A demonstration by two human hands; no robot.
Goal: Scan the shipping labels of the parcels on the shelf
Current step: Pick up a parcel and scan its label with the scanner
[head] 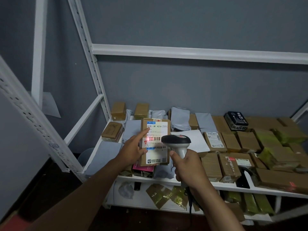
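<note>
My left hand [133, 148] holds a small cardboard parcel [143, 162] upright above the shelf, its white shipping label [157, 129] facing me and the index finger stretched across the label's left side. My right hand [187, 165] grips the handle of a grey and black barcode scanner [177, 141], whose head points left at the label. A red scan line glows on the barcode [154, 139] in the middle of the label. The scanner head covers the parcel's right edge.
The white metal shelf [160, 180] is covered with brown boxes [248, 141], grey mailer bags [180, 119], a black box [235, 120] and a pink box [143, 169]. More parcels lie on the lower tier [166, 195]. White uprights [86, 47] stand at the left; the scanner cable [190, 202] hangs down.
</note>
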